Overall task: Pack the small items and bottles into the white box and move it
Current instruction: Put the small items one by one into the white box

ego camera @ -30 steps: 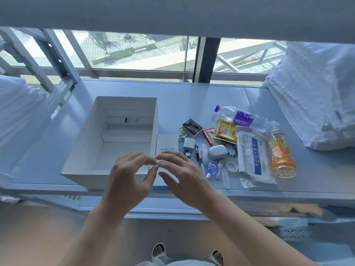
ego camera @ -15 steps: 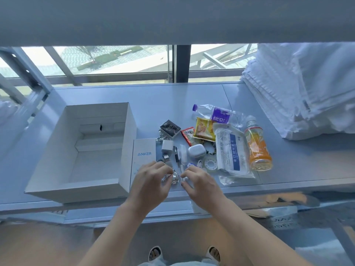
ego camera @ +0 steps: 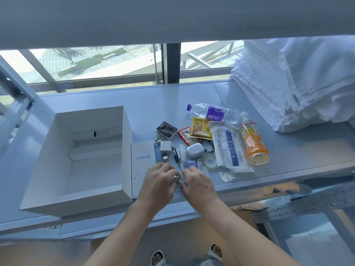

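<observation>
Packing barely started, by the look of it: white box [ego camera: 76, 160] sits open on the left of the ledge [ego camera: 172, 98], nothing loose visible inside, only its own cardboard insert steps. Both hands are at the near edge of the pile; left hand [ego camera: 158, 182] and right hand [ego camera: 199, 182] have fingertips curled inward and meeting over a small shiny metal piece [ego camera: 175, 178], apparently pinching it between them, though exactly which fingers hold it I cannot tell. Everything else is still outside the box, just right of it. Count: two bottles, one clear water bottle [ego camera: 210, 112] with purple label lying down, one orange drink bottle [ego camera: 253, 141] also lying down. One Anker box [ego camera: 143, 162] touching the white box's right wall. One white charger cube [ego camera: 165, 147], one white earbud case [ego camera: 195, 149], one tape roll [ego camera: 210, 161], one pen [ego camera: 176, 156], one long mask packet [ego camera: 229, 148], one yellow sachet [ego camera: 200, 127], one red sachet [ego camera: 184, 134], one dark packet [ego camera: 166, 129], one metal chain [ego camera: 160, 137], one bead bracelet, partly hidden. Smaller bits near the hands too blurred to count. Left to do: load all of it, then move the box.
</observation>
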{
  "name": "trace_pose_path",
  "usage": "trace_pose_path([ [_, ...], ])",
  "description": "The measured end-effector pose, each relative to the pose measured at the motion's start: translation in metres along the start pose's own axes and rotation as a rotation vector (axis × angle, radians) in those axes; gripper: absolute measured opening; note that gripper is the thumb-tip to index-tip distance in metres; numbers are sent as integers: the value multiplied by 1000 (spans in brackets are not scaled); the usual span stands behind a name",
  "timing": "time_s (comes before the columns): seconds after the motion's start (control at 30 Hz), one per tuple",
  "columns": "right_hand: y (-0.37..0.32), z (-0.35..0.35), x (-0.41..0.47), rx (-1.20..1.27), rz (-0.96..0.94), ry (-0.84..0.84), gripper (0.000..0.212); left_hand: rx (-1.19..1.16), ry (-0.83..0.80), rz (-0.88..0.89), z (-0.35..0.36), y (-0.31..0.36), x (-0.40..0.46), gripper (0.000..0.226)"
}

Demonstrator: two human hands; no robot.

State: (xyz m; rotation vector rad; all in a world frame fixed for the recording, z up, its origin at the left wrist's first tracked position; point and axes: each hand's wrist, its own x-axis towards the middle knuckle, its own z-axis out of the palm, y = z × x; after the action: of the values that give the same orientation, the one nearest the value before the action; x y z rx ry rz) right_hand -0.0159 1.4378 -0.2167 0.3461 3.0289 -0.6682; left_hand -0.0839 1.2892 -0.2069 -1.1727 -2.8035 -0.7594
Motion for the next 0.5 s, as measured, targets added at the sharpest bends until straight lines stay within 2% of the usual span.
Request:
trace_pose_path([
  [0.07, -6, 3, 4, -36, 54, -1, 9, -13, 1, 5, -1, -1, 0, 9],
  [0.3, -20, 9, 16, -140, 131, -7, 48, -65, 40, -9, -12, -3, 2, 13],
  [0.4, -18, 10, 17, -167, 123, 2, 49, -69, 55, -20, -16, -3, 4, 14],
  [0.5, -13, 9, 18, -170, 100, 12, 42, -66, 67, -29, -18, -4, 5, 14],
])
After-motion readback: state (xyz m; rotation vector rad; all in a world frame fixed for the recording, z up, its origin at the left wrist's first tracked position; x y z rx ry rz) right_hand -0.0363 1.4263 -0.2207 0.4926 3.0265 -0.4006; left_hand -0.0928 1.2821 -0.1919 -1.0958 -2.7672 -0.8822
